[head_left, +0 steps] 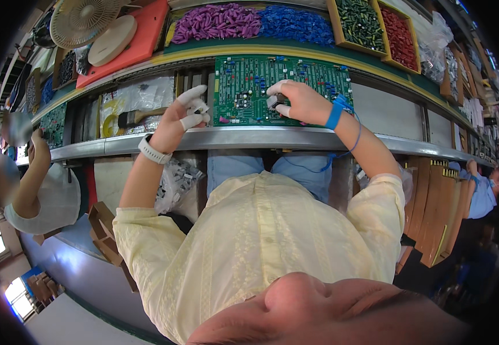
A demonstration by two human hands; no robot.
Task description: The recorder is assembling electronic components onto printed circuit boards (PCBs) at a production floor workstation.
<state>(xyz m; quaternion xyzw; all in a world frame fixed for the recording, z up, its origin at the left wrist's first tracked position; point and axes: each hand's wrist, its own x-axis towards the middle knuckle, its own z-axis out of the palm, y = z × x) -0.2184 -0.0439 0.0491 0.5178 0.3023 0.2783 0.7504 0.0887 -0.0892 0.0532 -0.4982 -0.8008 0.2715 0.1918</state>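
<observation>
A green circuit board (pixel 226 86), crowded with small blue, red, black and silver parts, lies across the rails in front of me. Over the middle of it, my right hand (pixel 307 104) pinches a small grey, block-shaped component (pixel 272 102) between thumb and finger. White finger cots cover the fingertips of both hands. Just off the board's left edge, my left hand (pixel 171 125) is curled round several small whitish components (pixel 197 107); their exact kind is hard to make out. A blue wrist strap (pixel 335 112) with a coiled cord circles my right wrist.
Beyond the board sit heaps of purple (pixel 215 24) and blue parts (pixel 295 26), plus boxes of green (pixel 360 26) and red parts (pixel 399 35). Left lie a brush (pixel 140 117) and a yellow ring (pixel 110 119). A metal rail (pixel 261 137) runs along the near side. Another person (pixel 48 192) works at left.
</observation>
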